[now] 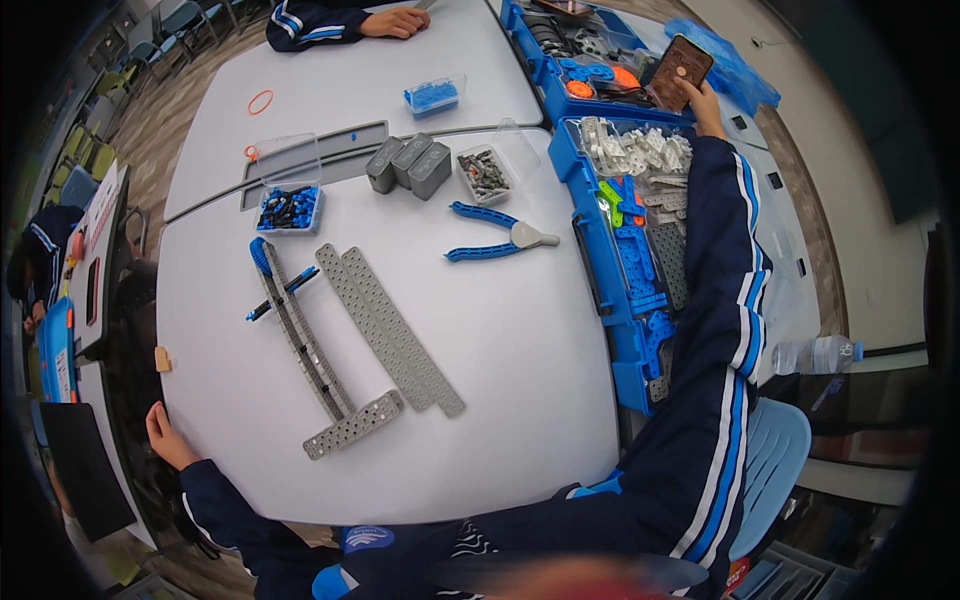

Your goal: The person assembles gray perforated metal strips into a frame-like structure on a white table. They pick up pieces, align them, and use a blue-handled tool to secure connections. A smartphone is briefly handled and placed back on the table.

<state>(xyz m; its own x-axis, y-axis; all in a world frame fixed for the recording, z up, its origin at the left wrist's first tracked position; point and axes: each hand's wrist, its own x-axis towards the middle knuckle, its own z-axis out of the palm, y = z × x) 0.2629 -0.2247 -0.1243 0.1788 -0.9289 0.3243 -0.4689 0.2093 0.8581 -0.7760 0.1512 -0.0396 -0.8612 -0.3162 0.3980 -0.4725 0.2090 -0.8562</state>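
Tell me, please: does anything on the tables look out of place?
One orange ring looks out of place: it lies loose on the far table, apart from the clear box there. Nothing looks clearly spilled or broken.

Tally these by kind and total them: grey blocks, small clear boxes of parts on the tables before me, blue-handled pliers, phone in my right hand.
Grey blocks: 3
Clear boxes: 3
Pliers: 1
Phone in right hand: 1
Total: 8

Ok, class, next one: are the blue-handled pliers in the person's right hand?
No, the pliers lie on the white table, and the right hand holds a phone.
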